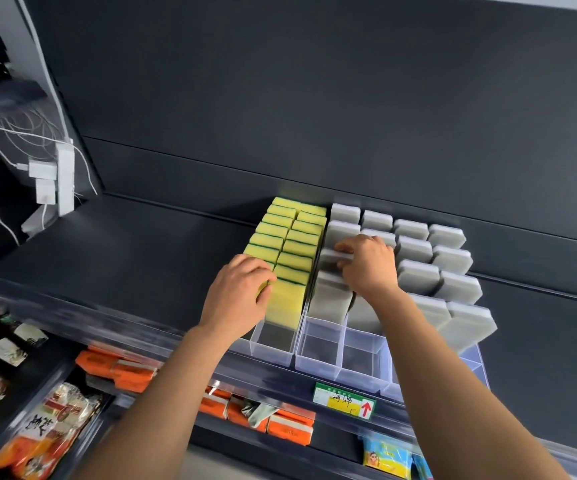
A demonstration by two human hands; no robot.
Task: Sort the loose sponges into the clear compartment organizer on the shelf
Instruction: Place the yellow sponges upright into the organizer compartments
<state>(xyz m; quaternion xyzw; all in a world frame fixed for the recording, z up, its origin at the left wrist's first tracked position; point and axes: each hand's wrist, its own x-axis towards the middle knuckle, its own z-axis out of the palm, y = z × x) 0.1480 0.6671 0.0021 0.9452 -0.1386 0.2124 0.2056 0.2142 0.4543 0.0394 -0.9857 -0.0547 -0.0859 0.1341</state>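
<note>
Organizer: the clear compartment organizer is sitting on the dark shelf, toward 5 o'clock from the middle of the view, its front cells lying open nearest the person.
Task's things: yellow sponges are standing on edge in the two lanes at 9 o'clock of the organizer; grey sponges are filling the lanes toward 3 o'clock, colours apart so each lane reads as one kind.
Left hand: the left hand is curling its fingers round a yellow sponge at the front of the outer yellow lane, probably pressing it back so the row packs tight.
Right hand: the right hand is grasping a grey sponge by its top edge, lying across the first grey lane, likely seating it upright.
Stage: most sponges are already sitting in lanes.
Below: a price label is hanging at 6 o'clock.
</note>
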